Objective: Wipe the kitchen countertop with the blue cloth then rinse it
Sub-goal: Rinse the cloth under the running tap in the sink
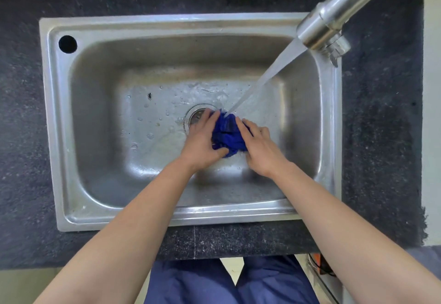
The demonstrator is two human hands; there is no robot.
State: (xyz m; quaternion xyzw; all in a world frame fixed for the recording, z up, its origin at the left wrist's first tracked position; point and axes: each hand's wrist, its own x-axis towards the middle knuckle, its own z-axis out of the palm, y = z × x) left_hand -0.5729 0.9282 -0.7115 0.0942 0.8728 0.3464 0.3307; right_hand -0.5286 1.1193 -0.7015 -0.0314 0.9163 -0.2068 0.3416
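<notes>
The dark speckled tabletop (21,136) frames a steel sink (51,125), which has a round hole (67,44) in its far-left corner. The basin floor is wet and dotted with drops.

The drain (196,115) sits near the middle of the basin. The left hand (202,141) partly covers it, with its fingers curled round the left side of the cloth (228,134) and the thumb tucked under the near side.

The cloth is down in the basin, just right of the drain and held between the two hands. I cannot tell whether it rests on the basin floor or hangs just above it. It is bunched into a wad, probably so the water soaks through all the folds at once and the hands can squeeze it.

Crumpled like this, the wad has no strong long axis. It runs slightly more from the sink's near edge to its far edge than across. Its peak points toward the far edge, where the water (269,74) lands on it.

The right hand (260,151) grips the right side of the cloth, fingers wrapped over it.

The stream slants down from the tap (334,15), which reaches in over the sink's far-right corner. The cloth seems to be held where the water falls, so the runoff goes straight to the drain. The task appears to be at the rinsing step.
</notes>
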